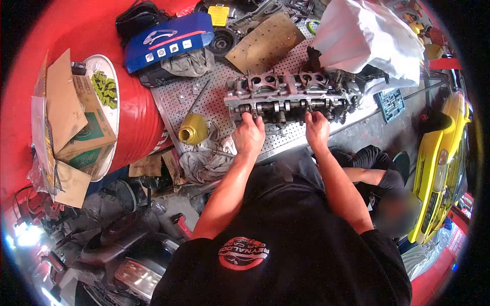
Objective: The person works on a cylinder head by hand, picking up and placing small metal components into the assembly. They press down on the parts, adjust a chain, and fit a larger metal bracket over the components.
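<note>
A metal engine cylinder head lies lengthwise on a perforated metal bench. At its near edge, toward the left end, my left hand has its fingertips against the row of shaft parts. My right hand touches the same near edge farther right, fingers bent together. Both hands are closed at the fingertips, and anything pinched between them is too small to make out. Left of my left hand are a yellow-gold open bottle and a crumpled grey rag.
Behind the cylinder head lie brown cardboard, a blue box and white plastic sheeting. A red drum stands left, beside cardboard boxes. Another person is low at the right, near a yellow car part.
</note>
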{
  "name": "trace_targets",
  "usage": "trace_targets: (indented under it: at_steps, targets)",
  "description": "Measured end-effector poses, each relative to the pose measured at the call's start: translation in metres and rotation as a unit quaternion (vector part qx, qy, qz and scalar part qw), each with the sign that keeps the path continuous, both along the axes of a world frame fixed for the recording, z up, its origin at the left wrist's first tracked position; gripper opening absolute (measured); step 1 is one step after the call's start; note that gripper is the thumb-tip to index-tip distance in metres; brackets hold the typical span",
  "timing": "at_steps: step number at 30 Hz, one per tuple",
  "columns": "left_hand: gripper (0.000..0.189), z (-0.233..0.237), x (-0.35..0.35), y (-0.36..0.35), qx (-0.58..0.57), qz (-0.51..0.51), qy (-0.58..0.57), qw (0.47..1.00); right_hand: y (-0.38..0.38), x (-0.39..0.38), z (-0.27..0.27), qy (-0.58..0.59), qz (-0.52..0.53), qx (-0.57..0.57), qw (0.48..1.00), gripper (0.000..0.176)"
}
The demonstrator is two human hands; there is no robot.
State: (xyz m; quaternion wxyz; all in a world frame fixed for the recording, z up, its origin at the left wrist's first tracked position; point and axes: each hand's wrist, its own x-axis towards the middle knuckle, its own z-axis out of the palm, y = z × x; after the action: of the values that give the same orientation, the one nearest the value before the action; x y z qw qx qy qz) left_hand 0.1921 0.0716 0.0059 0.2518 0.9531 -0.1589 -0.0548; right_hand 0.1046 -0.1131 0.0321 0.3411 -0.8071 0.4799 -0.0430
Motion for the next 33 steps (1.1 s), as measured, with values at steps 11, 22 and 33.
trace_targets:
  at_steps: [11, 22, 33]
  targets:
    - [0.03, 0.01, -0.005, -0.004, 0.048, 0.004, -0.011, 0.999, 0.005, 0.001, 0.01, 0.028, 0.05, -0.057, 0.997, 0.041]
    - [0.031, 0.017, -0.014, -0.021, 0.107, 0.057, 0.016, 0.993, -0.02, -0.005, 0.002, -0.022, 0.15, -0.034, 0.988, 0.025]
    - [0.03, 0.011, -0.014, -0.015, 0.1, 0.042, -0.001, 0.994, -0.024, -0.007, -0.005, -0.03, 0.134, -0.025, 0.99, 0.027]
